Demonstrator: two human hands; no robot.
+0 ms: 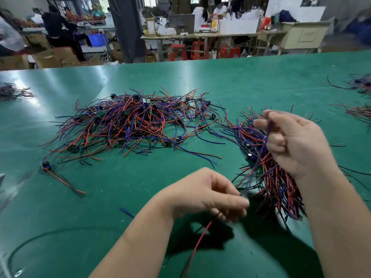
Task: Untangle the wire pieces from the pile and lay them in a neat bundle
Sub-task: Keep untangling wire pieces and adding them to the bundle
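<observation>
Left hand (pixel 210 195) and right hand (pixel 291 141) each pinch an end of one wire piece (pixel 256 164) over the bundle (pixel 279 183) on the counter's (pixel 180 77) right, decent stack there but the tangled pile (pixel 130 125) mid-counter looks barely dented, so loads left.

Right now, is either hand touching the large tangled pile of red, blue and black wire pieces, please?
No, the left hand and right hand both hold one thin wire piece, well apart from that pile.

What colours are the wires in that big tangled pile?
The pile mixes red, blue-violet and black wires; the head view, the only one, shows it.
</observation>
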